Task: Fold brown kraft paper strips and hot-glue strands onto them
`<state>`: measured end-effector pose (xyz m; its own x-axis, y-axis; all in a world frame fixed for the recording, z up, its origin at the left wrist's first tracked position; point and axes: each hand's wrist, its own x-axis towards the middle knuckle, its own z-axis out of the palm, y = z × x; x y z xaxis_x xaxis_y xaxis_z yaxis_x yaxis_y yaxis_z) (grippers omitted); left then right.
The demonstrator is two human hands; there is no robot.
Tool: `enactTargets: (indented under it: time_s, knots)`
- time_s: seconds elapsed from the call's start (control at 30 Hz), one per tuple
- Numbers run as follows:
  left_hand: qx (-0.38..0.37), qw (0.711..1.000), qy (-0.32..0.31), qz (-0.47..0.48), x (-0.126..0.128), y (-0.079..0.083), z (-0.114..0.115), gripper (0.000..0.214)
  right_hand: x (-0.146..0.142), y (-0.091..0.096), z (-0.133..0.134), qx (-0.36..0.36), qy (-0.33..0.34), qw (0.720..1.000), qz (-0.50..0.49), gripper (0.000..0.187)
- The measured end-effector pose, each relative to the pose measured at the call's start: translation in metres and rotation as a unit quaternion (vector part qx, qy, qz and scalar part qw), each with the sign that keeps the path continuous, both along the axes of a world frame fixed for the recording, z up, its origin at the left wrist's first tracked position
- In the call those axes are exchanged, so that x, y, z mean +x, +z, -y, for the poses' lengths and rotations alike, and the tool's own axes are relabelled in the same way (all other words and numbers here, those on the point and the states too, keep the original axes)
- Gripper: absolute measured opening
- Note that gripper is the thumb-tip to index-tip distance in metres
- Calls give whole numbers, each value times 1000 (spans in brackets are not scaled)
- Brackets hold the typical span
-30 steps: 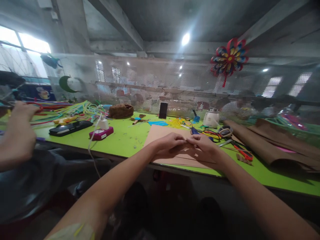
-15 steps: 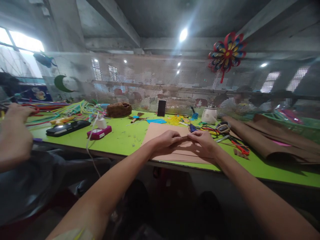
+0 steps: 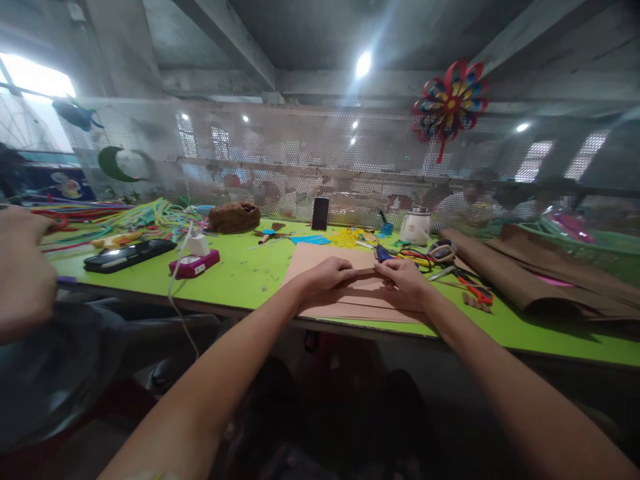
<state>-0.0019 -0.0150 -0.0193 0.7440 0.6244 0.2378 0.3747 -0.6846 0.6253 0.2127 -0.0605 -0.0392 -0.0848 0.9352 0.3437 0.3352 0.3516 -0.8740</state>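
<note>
My left hand and my right hand are close together over tan sheets of paper or card at the table's front edge. A narrow brown strip spans the gap between them, its ends pinched in my closed fingers. Its material is too small to tell. Just behind my right hand is a dark blue tool, perhaps a glue gun. Scissors and orange-handled pliers or cutters lie to the right, near small brown pieces.
A co-worker's arm reaches in at the left, near coloured strips. A black phone-like case and a purple power strip with a cord lie nearby. Brown sheets, a green basket and a white pot stand right.
The whole view has shifted slightly. Both hands keep hold of the brown strip, and a little more of it shows between them. The co-worker's arm has moved left.
</note>
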Motion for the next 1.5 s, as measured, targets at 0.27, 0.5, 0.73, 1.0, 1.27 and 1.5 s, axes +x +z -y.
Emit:
enactTargets:
  time_s: [0.27,0.5,0.73,1.0,1.27,1.5]
  knots:
    - [-73,997,-23,2,-8,10,-9,44,1,1,-1,-31,-7,996,-87,42]
    - [-33,998,49,27,-7,12,-7,49,3,1,-3,-79,21,986,-148,43]
    - [-76,992,36,90,-10,14,-2,49,3,2,-1,-89,18,980,-177,42]
    - [-369,920,-46,125,-12,10,-6,54,4,-3,-7,-70,0,982,-177,41]
    - [-344,930,-24,125,-10,8,-6,57,0,-4,-6,-50,-33,988,-145,41]
    - [-264,955,27,131,-8,-7,-17,35,-3,-5,-5,-60,-22,986,-153,39]
